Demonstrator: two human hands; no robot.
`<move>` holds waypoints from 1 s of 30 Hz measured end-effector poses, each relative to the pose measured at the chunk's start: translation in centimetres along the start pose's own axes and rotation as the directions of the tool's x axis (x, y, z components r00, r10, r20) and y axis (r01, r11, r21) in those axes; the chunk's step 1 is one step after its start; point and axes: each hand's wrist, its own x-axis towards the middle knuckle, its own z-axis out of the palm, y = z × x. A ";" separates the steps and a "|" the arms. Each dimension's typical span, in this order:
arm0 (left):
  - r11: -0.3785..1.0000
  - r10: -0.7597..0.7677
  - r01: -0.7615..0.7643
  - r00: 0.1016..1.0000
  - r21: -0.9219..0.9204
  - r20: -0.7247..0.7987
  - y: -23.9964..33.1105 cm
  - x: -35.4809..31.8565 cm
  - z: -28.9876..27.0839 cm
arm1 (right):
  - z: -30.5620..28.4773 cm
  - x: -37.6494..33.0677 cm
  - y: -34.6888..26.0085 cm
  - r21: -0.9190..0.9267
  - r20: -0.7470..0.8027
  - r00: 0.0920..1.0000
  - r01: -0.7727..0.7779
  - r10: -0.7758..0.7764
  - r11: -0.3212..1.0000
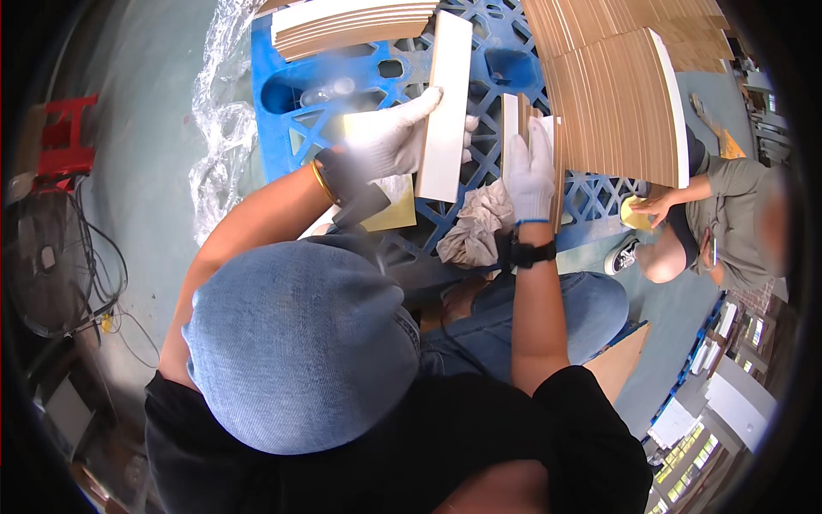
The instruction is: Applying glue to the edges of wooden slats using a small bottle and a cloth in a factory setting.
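My left hand [396, 137], in a white glove, grips a long pale wooden board [447, 103] by its left edge and holds it above the blue plastic pallet [300, 103]. My right hand [531, 171], also gloved, with a black watch on the wrist, clasps a small upright bundle of thin boards [519, 116] standing on the pallet. A denim hat [295, 343] fills the lower middle of the view and hides what is beneath it.
Large stacks of brown boards [616, 94] lie at the top right, another stack [351, 26] at the top. A crumpled cloth [475, 227] and yellow sheet [396, 214] rest on the pallet. Another person [728, 214] crouches at right. Plastic wrap [218, 128], fan [51, 257] left.
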 end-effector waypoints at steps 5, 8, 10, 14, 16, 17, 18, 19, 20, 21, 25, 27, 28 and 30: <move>0.994 0.105 -0.106 0.941 0.013 -0.323 -0.9 -1.0 0.1 | 2.5 -0.8 -10.4 -0.019 0.296 0.716 0.666 -0.632 0.746; 0.991 0.033 0.015 0.939 0.136 -0.342 -1.2 -1.8 0.2 | 3.1 1.6 -10.2 -0.158 0.358 0.671 0.728 -0.649 0.667; 0.994 -0.040 0.052 0.991 0.097 -0.128 -1.2 -1.8 0.4 | 2.7 4.7 -7.4 -0.376 0.327 0.651 0.754 -0.685 0.538; 0.989 -0.141 0.136 0.985 -0.057 -0.098 -1.8 -2.1 1.3 | 1.1 11.1 -0.7 -0.387 0.206 0.952 0.292 -0.227 0.875; 0.988 -0.146 0.141 0.986 -0.058 -0.085 -1.7 -2.1 1.7 | 1.0 11.5 0.8 -0.271 0.146 0.989 0.040 0.000 0.962; 0.997 -0.076 0.078 0.991 0.016 -0.114 -1.5 -2.0 1.9 | 1.0 10.7 1.0 -0.138 0.050 0.991 -0.117 0.125 0.983; 0.995 -0.025 0.042 0.985 0.095 -0.169 -1.3 -1.7 2.1 | 2.5 8.9 0.4 0.454 0.059 0.989 -0.147 0.135 0.879; 0.986 0.044 -0.012 0.981 0.166 -0.191 -1.2 -1.4 2.3 | 3.8 7.1 -0.5 0.884 0.066 0.987 -0.125 0.146 0.450; 0.906 0.195 -0.053 0.933 0.420 -0.304 -1.4 -1.1 2.6 | 4.4 5.5 -1.4 0.829 0.123 0.970 -0.217 0.210 0.515; 0.715 0.317 -0.058 0.915 0.697 -0.249 -1.4 -1.1 2.7 | 5.0 3.9 -2.4 0.838 0.178 0.959 -0.265 0.220 0.476; -0.080 0.476 -0.160 0.861 0.984 0.178 -1.8 -1.5 3.5 | 6.2 1.8 -6.3 0.858 0.491 0.843 -0.512 0.219 0.046; 0.009 0.391 -0.254 0.891 0.967 0.231 -0.8 -1.6 3.7 | 4.4 2.6 -6.9 0.815 0.578 0.793 -0.568 0.189 -0.112; 0.333 0.306 -0.240 0.942 0.912 0.136 0.0 -1.6 3.8 | 3.7 2.7 -7.3 0.845 0.534 0.832 -0.527 0.148 -0.091; 0.355 0.370 -0.237 0.924 0.904 0.097 2.2 -1.4 3.9 | 2.7 2.6 -7.9 0.872 0.489 0.831 -0.472 0.265 -0.128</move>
